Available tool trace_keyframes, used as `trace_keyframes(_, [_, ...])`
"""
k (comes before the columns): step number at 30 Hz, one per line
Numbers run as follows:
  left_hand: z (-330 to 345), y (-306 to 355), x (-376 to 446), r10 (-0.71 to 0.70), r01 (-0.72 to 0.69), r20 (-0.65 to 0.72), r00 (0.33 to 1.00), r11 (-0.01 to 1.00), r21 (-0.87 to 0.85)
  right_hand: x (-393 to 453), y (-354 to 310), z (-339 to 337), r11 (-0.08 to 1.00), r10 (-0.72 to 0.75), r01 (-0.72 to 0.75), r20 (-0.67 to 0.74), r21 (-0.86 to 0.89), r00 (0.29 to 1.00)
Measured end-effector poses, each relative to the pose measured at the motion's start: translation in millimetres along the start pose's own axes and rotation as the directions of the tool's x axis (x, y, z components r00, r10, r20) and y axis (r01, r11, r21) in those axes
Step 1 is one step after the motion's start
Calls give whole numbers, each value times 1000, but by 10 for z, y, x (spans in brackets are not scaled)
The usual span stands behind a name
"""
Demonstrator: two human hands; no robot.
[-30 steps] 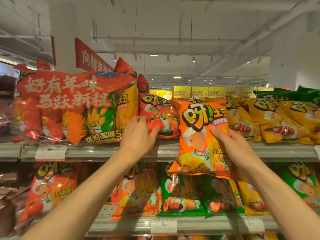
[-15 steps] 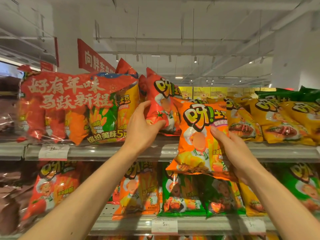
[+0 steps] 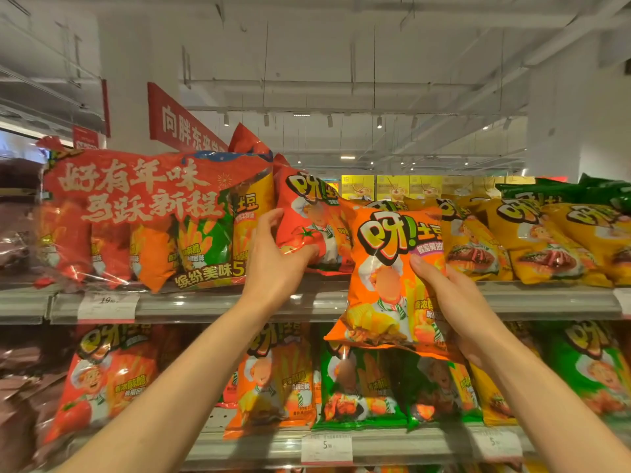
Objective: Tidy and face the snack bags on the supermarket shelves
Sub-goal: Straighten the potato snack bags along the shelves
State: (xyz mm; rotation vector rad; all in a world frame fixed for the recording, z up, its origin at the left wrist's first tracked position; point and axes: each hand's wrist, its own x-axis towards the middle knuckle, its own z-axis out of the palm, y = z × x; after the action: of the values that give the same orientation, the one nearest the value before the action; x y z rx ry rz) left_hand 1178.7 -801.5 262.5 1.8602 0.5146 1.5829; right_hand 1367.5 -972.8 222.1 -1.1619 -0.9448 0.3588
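— What changed in the last second?

— The red bag point(image 3: 304, 216) was lying back on the top shelf point(image 3: 205, 303) a second ago. Now my left hand point(image 3: 273, 264) has tipped it up, so it stands almost upright and its front looks at me. The orange bag point(image 3: 392, 285) has hardly moved; it hangs in front of the shelf edge as before.

— What does this mean for the tidying?

— I think the red bag is nearly faced, but it leans a little and is not yet let go. The orange bag still has no place on the shelf, so that step is open.

— How are the hands?

— The left hand grips the red bag at its lower left corner, thumb on the front and fingers curled round the side. My right hand point(image 3: 457, 302) holds the orange bag along its right edge, thumb across the front, fingers behind where I cannot see them.

— Where are the bags relative to the shelf?

— The red bag stands at the front edge of the top shelf, between the big mixed pack point(image 3: 136, 216) on the left and the yellow bags point(image 3: 532, 240) on the right. The orange bag is just to the right of the red one, overlapping it, with its bottom hanging below the shelf edge.
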Motion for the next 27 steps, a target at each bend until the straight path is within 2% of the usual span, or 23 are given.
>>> trace_keyframes(8, [-479,72,-199,88,-89,22,996,996,32,-18,-54,100,999,-21,19,-32,-43,999])
trace_keyframes(15, [-686,191,-324,194,-202,124,973,978,58,29,-145,111,995,-32,20,-124,-96,992])
trace_keyframes(23, [-1070,146,-379,222,-223,43,974,974,32,47,-145,230,991,-36,16,-146,-136,989])
trace_keyframes(27, [-1341,64,-449,251,-252,-58,966,968,-7,165,-201,453,979,-111,83,-148,-186,983])
